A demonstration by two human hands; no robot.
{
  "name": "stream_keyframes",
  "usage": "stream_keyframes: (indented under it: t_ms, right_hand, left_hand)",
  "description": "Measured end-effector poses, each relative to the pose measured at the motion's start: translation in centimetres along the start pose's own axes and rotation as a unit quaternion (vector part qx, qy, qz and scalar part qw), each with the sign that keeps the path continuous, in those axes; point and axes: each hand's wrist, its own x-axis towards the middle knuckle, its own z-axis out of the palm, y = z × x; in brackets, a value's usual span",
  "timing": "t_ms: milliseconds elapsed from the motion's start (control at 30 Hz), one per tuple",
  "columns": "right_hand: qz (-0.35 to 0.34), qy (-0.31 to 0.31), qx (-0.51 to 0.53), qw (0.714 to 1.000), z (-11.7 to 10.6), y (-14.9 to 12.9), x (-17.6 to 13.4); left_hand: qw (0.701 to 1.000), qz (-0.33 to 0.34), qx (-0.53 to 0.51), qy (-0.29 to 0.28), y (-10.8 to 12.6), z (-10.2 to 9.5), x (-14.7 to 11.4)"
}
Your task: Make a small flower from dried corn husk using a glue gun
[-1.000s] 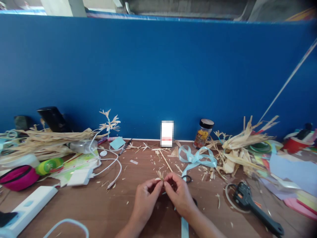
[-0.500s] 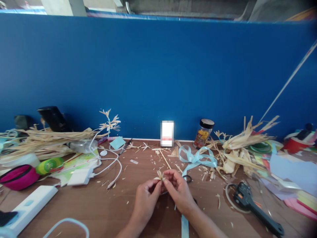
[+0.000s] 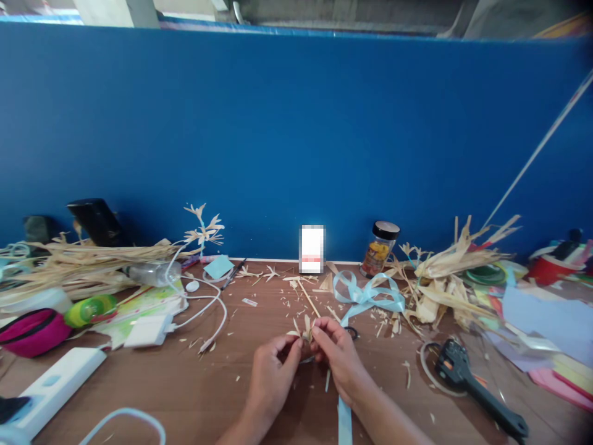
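The flower [image 3: 307, 326] was just above the bench [image 3: 199, 395], between your two hands. The grip of your left hand [image 3: 277, 364] pinched its lower part, presumably to make it steady; your right hand [image 3: 339, 352] pinched its right side, it seemed for holding it spread. The ribbon [image 3: 368, 301] lay beyond, probably leaving you room.

Papery matt petals [image 3: 307, 328], glossy satin-like ribbon [image 3: 344, 423], smooth wood-look tabletop [image 3: 194, 395].
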Motion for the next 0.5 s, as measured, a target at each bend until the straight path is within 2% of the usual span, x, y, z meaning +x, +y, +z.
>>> stream_keyframes:
  t_ms: [100, 233, 500]
  right_hand:
    - [0.005, -0.003, 0.012, 1.000, -0.08, 0.10, 0.13]
    - [-0.019, -0.022, 0.009, 1.000, 0.08, 0.21, 0.12]
    - [-0.026, -0.046, 0.021, 0.998, 0.42, -0.06, -0.23]
  left_hand:
    - [0.998, 0.036, 0.032, 0.030, 0.02, 0.06, -0.17]
    - [0.995, 0.072, 0.060, 0.024, -0.25, 0.28, -0.40]
    - [0.994, 0.078, 0.077, 0.010, -0.39, 0.27, -0.36]
